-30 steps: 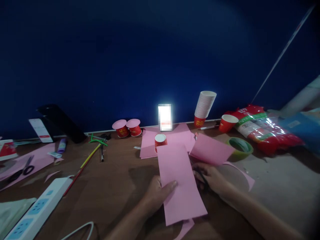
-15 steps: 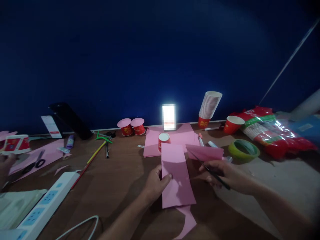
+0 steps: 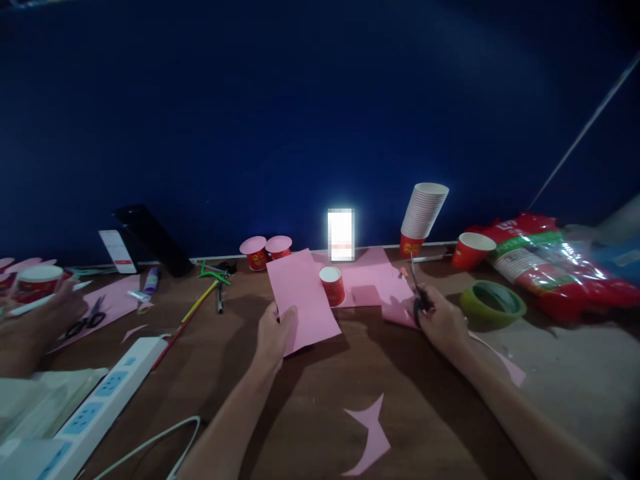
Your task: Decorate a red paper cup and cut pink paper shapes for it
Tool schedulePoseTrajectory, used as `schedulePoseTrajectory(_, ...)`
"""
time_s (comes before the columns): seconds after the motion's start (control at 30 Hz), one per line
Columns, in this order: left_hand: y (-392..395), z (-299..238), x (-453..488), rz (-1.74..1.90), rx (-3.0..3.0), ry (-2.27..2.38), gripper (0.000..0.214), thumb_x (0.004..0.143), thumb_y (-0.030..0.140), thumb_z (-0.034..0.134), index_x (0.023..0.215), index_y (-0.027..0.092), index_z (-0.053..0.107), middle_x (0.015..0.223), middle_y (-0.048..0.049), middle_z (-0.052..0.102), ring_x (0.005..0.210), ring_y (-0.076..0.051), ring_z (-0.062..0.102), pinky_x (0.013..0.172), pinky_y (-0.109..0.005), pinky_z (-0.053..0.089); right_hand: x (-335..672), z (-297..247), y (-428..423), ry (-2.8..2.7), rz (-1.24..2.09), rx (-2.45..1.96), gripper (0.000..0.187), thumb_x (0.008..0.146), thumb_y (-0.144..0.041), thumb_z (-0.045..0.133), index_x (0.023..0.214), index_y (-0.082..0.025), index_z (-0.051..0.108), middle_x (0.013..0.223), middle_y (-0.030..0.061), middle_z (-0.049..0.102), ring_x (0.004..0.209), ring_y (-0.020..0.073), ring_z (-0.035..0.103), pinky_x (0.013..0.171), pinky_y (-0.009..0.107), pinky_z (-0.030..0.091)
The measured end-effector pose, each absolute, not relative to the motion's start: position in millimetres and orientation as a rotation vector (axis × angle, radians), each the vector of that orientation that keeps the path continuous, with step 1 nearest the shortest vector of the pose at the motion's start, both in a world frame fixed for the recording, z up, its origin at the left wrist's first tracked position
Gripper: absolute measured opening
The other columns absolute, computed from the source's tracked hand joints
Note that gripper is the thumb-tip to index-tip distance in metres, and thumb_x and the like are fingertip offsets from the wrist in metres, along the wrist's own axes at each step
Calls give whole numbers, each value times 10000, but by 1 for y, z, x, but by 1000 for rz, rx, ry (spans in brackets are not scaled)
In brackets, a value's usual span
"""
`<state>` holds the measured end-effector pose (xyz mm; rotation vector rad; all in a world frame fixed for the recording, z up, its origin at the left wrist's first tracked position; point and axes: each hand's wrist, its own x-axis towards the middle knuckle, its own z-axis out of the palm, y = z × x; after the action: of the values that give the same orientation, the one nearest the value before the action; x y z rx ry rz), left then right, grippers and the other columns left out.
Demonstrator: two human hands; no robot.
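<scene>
My left hand [image 3: 273, 337] grips a pink paper sheet [image 3: 305, 307], thumb on top, tilted above the table. In my right hand [image 3: 445, 320] is a pair of scissors [image 3: 420, 300], dark-handled, its point upward; whether the blades are apart I cannot tell. Another pink paper piece [image 3: 397, 310] lies beside the scissors, partly behind my right hand. Between my hands stands a red paper cup [image 3: 332, 285] with a white top, on pink sheets [image 3: 367, 263]. A pink paper scrap [image 3: 371, 433] lies on the table in front.
Two red cups with pink discs [image 3: 254, 252] stand behind. At right are a cup stack [image 3: 425, 213], a single cup [image 3: 473, 250], a tape roll [image 3: 493, 303] and red packages [image 3: 540, 260]. At left, a power strip [image 3: 107, 393] and another person's hand [image 3: 40, 327] near a cup.
My left hand has moved left and up with the pink sheet, uncovering the cup. My right hand has raised the scissors and turned them upright. The other person's hand has come further into view.
</scene>
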<state>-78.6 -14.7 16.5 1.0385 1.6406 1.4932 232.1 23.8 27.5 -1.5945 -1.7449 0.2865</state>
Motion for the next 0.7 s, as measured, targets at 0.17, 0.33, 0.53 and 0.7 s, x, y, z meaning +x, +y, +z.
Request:
schedulePoseTrajectory(0.17, -7, 10, -86, 1528, 1082, 1738, 448, 692, 218, 617, 1125, 131, 539, 1018, -116, 657, 826, -198, 628, 739, -319, 482, 240, 18, 25, -1732, 184, -1607, 386, 755, -301, 536, 1128, -200, 531, 945, 80, 673, 762, 223, 639, 671, 325, 487)
schedulePoseTrajectory(0.33, -7, 15, -85, 1746, 1059, 1789, 550, 708, 232, 619, 1220, 138, 441, 1136, -139, 587, 940, -213, 604, 825, -343, 473, 246, 22, 27, -1669, 203, -1595, 426, 724, -324, 539, 1115, -157, 531, 951, 107, 647, 810, 247, 617, 704, 375, 491)
schedulePoseTrajectory(0.53, -33, 51, -56, 2004, 1290, 1591, 693, 773, 232, 580, 1367, 179, 226, 1310, -160, 453, 1097, -227, 532, 914, -331, 434, 240, 28, 22, -1575, 209, -1537, 416, 734, -248, 534, 1140, -157, 525, 998, 96, 651, 794, 214, 628, 692, 337, 513)
schedulePoseTrajectory(0.7, -53, 51, -18, 1594, 1486, 1453, 591, 781, 201, 555, 1334, 214, 345, 1349, -105, 442, 1186, -219, 461, 984, -331, 373, 248, 51, 16, -1348, -25, -1321, 374, 728, -242, 621, 1089, -159, 572, 1038, 107, 642, 860, 233, 626, 748, 377, 516)
